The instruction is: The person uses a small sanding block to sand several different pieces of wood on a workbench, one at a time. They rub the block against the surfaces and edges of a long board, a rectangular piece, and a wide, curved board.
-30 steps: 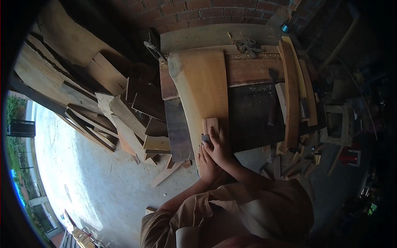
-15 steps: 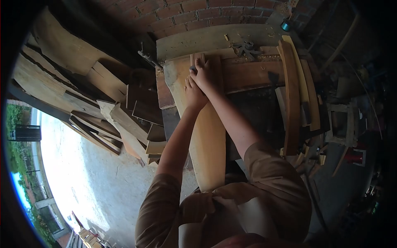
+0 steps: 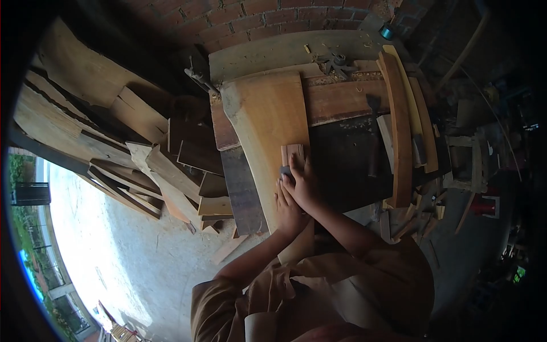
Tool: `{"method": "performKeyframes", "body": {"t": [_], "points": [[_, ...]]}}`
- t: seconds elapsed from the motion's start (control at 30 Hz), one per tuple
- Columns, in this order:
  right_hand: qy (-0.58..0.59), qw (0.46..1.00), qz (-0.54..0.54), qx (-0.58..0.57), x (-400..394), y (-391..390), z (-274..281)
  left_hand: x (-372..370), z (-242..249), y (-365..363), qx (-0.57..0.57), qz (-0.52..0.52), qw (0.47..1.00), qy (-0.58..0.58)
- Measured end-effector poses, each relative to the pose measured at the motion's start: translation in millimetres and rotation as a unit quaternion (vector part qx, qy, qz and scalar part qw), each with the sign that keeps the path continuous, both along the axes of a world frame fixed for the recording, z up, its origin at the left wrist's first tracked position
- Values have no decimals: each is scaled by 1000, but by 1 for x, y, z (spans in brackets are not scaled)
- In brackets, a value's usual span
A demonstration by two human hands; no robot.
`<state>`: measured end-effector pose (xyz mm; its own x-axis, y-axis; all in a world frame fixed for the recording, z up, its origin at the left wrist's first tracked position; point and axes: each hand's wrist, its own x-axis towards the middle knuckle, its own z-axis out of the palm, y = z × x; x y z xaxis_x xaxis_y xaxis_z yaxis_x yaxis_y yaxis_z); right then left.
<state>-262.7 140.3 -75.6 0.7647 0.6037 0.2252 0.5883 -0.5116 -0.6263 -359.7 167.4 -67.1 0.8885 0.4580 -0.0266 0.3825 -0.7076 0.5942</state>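
A long pale board (image 3: pixel 268 108) lies across the bench and runs back toward my body. On it rests a small reddish wooden block (image 3: pixel 293 153) with a dark piece at its near end. My right hand (image 3: pixel 302 183) is wrapped round the block, its fingers pointing away from me. Just left of it and partly beneath it, my left hand (image 3: pixel 289 214) presses against the block's near part, fingers close together. What lies under both palms is hidden.
Curved wood strips (image 3: pixel 396 131) lie on the bench's right side, beside a dark chisel-like tool (image 3: pixel 373 134). A metal star-shaped piece (image 3: pixel 338 64) sits at the back among shavings. Planks (image 3: pixel 91 74) are stacked at the left. A brick wall (image 3: pixel 256 20) stands behind.
Both hands and the block have slid along the board toward my body, uncovering its far part. My elbows are bent more, and the view has shifted slightly.
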Motion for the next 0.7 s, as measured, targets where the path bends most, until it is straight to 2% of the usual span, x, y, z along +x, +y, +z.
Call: {"method": "performKeyframes", "body": {"t": [0.03,0.1,0.17,0.2,0.3,0.4,0.47,0.5,0.57,0.6,0.63,0.7], "points": [[-41,999,-8,7,31,21,0,31,-1,20,18,9,999,-26],[15,999,-4,40,103,73,0,103,-7,67,38,36,995,-85],[-49,998,-13,32,172,124,13,177,-4,112,51,70,991,-105],[6,1000,5,5,201,141,27,205,2,131,58,83,989,-107],[-16,1000,-15,4,234,164,27,243,5,155,71,77,990,-99],[-74,996,-37,19,196,136,3,199,0,123,74,58,991,-91],[-133,990,-26,37,134,80,-10,132,-2,75,47,29,995,-83],[1,1000,-10,12,91,45,5,92,-2,45,19,26,997,-65],[-30,1000,5,1,10,-20,-2,13,5,-15,-24,9,999,-32],[-36,999,17,-16,-21,-46,4,-25,-7,-38,-17,-12,1000,-20],[-56,998,21,-31,-42,-64,4,-49,-26,-55,1,-13,1000,-4],[4,999,22,-26,-49,-72,8,-60,-34,-64,14,-13,1000,21]]}}
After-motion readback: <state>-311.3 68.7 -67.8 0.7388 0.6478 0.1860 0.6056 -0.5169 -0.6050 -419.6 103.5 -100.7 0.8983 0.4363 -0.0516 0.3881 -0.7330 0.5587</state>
